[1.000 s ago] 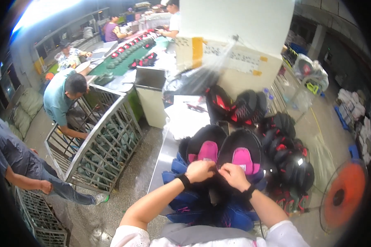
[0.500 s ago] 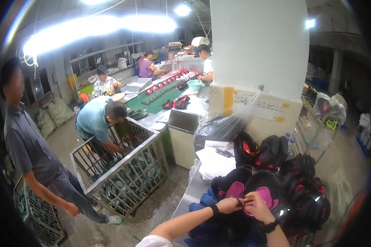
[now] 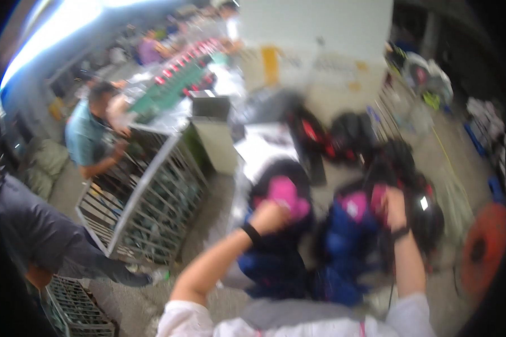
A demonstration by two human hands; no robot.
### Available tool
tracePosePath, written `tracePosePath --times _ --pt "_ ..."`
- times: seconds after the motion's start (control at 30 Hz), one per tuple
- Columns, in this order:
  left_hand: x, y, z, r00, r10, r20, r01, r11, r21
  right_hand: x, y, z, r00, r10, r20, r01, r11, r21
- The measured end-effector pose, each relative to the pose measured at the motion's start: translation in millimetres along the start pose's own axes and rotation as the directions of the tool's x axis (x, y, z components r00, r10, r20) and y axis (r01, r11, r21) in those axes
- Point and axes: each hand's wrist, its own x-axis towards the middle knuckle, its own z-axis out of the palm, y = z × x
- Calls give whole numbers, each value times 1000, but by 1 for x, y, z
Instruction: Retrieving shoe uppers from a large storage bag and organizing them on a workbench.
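Observation:
A black shoe upper with a pink tongue lies on top of a blue stack. My left hand is closed at the lower edge of that pink part. To the right, my right hand has its fingers bent round the pink part of another dark shoe upper. A further pink-lined shoe upper lies just left of it. Below both hands are piles of blue shoe uppers. Motion blurs the fingertips and the edges of the uppers.
Black and red shoes lie on the table beyond, near white papers. A metal cage stands left, with one person bent over it and another nearer. An orange round fan is at right.
My hands have moved apart, from together over the pink-lined uppers to one on each side. The view has swung right and down. The person at the cage has raised their upper body.

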Motion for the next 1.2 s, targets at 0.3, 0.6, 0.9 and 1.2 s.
tracePosePath --times 0.3,0.6,0.9,1.2 --pt "44 15 -29 963 -232 -137 200 956 -216 56 -2 -14 986 162 30 -165 955 247" --pt "61 21 -12 977 -153 -150 118 969 -218 40 -21 12 967 -152 203 243 783 -573" --pt "73 -17 -19 908 302 -290 -156 887 435 59 -12 2 874 -470 122 378 502 -778" --pt "46 57 -12 921 74 -381 -203 928 -312 -57 0 200 675 -203 710 472 857 -204"
